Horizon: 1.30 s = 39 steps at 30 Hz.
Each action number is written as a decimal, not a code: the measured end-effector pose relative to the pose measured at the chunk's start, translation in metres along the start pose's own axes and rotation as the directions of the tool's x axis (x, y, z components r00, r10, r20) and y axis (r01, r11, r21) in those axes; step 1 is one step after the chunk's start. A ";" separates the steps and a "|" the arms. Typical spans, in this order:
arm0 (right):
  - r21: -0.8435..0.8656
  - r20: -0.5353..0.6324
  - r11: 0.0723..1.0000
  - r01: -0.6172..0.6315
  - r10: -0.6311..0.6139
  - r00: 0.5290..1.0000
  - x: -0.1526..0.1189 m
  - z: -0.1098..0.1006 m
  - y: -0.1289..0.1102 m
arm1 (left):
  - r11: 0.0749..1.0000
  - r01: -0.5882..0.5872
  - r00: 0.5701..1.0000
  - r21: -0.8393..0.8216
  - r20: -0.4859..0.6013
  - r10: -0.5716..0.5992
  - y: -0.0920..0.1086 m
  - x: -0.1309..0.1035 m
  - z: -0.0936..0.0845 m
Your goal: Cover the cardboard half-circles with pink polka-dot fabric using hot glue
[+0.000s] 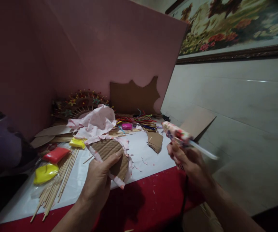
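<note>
Cardboard is pinched by the left hand, with the thumb laid across its face, seemingly so that its rim is left reachable; it is raised over the front edge of the white paper. The glue gun is grasped by the right hand, with its nozzle aimed forward and leftward, perhaps so that the tip is kept clear of the fingers. The paper is presumably spread to shield the red tabletop. The cardboard is rounded, ribbed and bordered by a pink-white cloth strip. From the gun's rear a smooth, white glue stick is extended. Behind, crumpled cloth is heaped; slim sticks are bunched at left.
</note>
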State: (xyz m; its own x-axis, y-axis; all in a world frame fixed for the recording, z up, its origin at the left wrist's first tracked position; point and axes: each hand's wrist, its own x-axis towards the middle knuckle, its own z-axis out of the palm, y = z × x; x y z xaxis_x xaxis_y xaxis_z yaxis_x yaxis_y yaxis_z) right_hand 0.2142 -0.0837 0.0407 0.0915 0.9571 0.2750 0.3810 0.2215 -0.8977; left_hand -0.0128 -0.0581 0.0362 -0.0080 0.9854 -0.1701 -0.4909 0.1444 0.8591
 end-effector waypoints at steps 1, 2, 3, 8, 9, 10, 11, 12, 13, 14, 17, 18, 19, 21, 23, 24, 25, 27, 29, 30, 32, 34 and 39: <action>-0.133 -0.045 0.991 0.019 -0.026 0.999 0.010 -0.002 0.008 | 1.000 0.003 1.000 -0.001 -0.006 -0.003 0.000 0.001 -0.001; -0.282 -0.065 0.959 0.036 -0.056 0.996 0.019 -0.004 0.016 | 1.000 0.007 1.000 -0.002 -0.008 -0.007 0.000 0.001 -0.001; -0.441 -0.062 0.897 0.031 -0.065 0.996 0.025 -0.004 0.024 | 1.000 0.012 1.000 -0.002 -0.003 -0.012 0.000 0.002 -0.002; -0.778 0.168 0.607 0.162 -0.047 0.985 0.028 0.002 0.052 | 1.000 -0.017 1.000 -0.022 -0.017 0.016 0.001 0.000 -0.003; -0.786 0.196 0.589 0.187 -0.050 0.979 0.026 0.003 0.056 | 0.999 -0.023 0.999 -0.022 -0.025 0.022 0.002 0.000 -0.003; -0.792 0.212 0.576 0.204 -0.055 0.976 0.023 0.003 0.059 | 0.999 -0.025 0.999 -0.022 -0.027 0.024 0.002 0.000 -0.004; -0.796 0.222 0.566 0.214 -0.055 0.973 0.022 0.003 0.061 | 1.000 -0.020 1.000 -0.021 -0.021 0.019 0.002 0.000 -0.004; -0.802 0.228 0.557 0.215 -0.048 0.973 0.020 0.003 0.062 | 1.000 -0.017 1.000 -0.022 -0.016 0.017 0.002 0.000 -0.004; -0.809 0.234 0.548 0.214 -0.035 0.972 0.020 0.002 0.062 | 1.000 -0.019 1.000 -0.024 -0.011 0.019 0.002 0.000 -0.004; -0.816 0.235 0.537 0.213 -0.029 0.972 0.019 0.001 0.061 | 0.999 -0.021 1.000 -0.026 -0.003 0.021 0.002 0.000 -0.004; -0.787 0.207 0.566 0.248 -0.136 0.969 0.016 0.006 0.044 | 0.999 -0.012 0.999 -0.034 0.047 0.013 0.003 -0.001 -0.003; -0.734 0.189 0.621 0.276 -0.204 0.961 0.015 0.011 0.035 | 0.999 -0.006 0.997 -0.040 0.072 0.009 0.003 -0.001 -0.003; -0.637 0.175 0.706 0.310 -0.260 0.950 0.013 0.018 0.026 | 0.999 0.003 0.996 -0.049 0.093 0.001 0.004 -0.002 -0.002; -0.344 0.175 0.892 0.294 -0.247 0.953 0.010 0.035 0.009 | 0.997 0.022 0.993 -0.067 0.117 -0.014 0.005 -0.003 0.000; -0.039 0.216 0.990 0.136 -0.124 0.968 0.010 0.055 -0.003 | 0.995 0.047 0.992 -0.087 0.125 -0.036 0.006 -0.004 0.001; 0.115 0.260 0.993 0.032 -0.061 0.964 0.011 0.065 -0.007 | 0.993 0.057 0.991 -0.103 0.130 -0.044 0.006 -0.004 0.002; 0.249 0.309 0.966 -0.070 -0.010 0.951 0.013 0.073 -0.008 | 0.991 0.067 0.989 -0.119 0.140 -0.050 0.006 -0.004 0.002; 0.439 0.408 0.867 -0.235 0.040 0.912 0.016 0.088 -0.008 | 0.986 0.091 0.982 -0.139 0.176 -0.066 0.007 -0.004 0.002; 0.527 0.489 0.779 -0.340 0.050 0.871 0.018 0.097 -0.005 | 0.982 0.139 0.965 -0.125 0.239 -0.106 0.007 -0.005 0.002; 0.549 0.515 0.747 -0.375 0.051 0.856 0.018 0.101 -0.004 | 0.980 0.164 0.955 -0.114 0.266 -0.129 0.007 -0.005 0.001; 0.578 0.543 0.697 -0.425 0.060 0.837 0.017 0.105 -0.002 | 0.974 0.200 0.945 -0.107 0.284 -0.163 0.006 -0.006 0.000; 0.612 0.547 0.649 -0.452 0.065 0.835 0.015 0.108 -0.001 | 0.969 0.216 0.951 -0.120 0.250 -0.181 0.006 -0.007 0.000; 0.662 0.501 0.603 -0.445 0.085 0.861 0.008 0.113 0.001 | 0.981 0.164 0.978 -0.105 0.144 -0.148 0.002 -0.008 0.002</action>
State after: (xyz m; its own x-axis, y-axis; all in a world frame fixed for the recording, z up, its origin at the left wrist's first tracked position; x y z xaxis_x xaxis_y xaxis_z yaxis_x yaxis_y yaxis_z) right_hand 0.1112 -0.0550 0.0029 -0.3498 0.9367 -0.0125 -0.4203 -0.1688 -0.8916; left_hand -0.0124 -0.0659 0.0406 0.1902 0.9559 -0.2239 -0.5743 0.2933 0.7643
